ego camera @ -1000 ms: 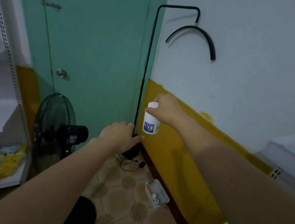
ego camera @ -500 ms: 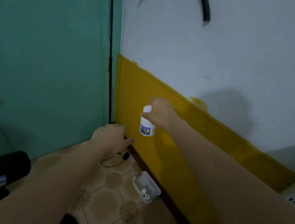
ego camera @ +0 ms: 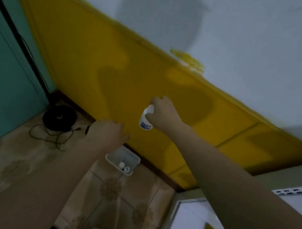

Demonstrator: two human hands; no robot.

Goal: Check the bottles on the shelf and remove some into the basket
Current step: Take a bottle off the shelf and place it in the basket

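While we are carrying the bottle (ego camera: 146, 122) in our right hand (ego camera: 162, 113), with the fingers and thumb curling round its cap end and the labelled body hanging below them, we are looking down at the basket (ego camera: 121, 156) sitting on the floor against the yellow wall. The bottle is hanging in the air, well above the basket and a shade to its far right, touching nothing but our fingers. Our left hand (ego camera: 107, 133) is hovering just left of the bottle, holding nothing, its fingers loosely bent; blur is hiding any finer detail. Two white caps (ego camera: 121, 164) are showing at the near end of the basket, so we are judging that the far end is offering the free room. To do this step well, we are aiming to bring the bottle down until it is hanging directly over that free part, lowering it close to the basket's bottom before loosening the fingers, rather than dropping it from up here, since a light plastic bottle is likely to bounce out or knock the others. We are also minding the shelf (ego camera: 295, 191) at the near right, guarding the forearm against brushing its edge.
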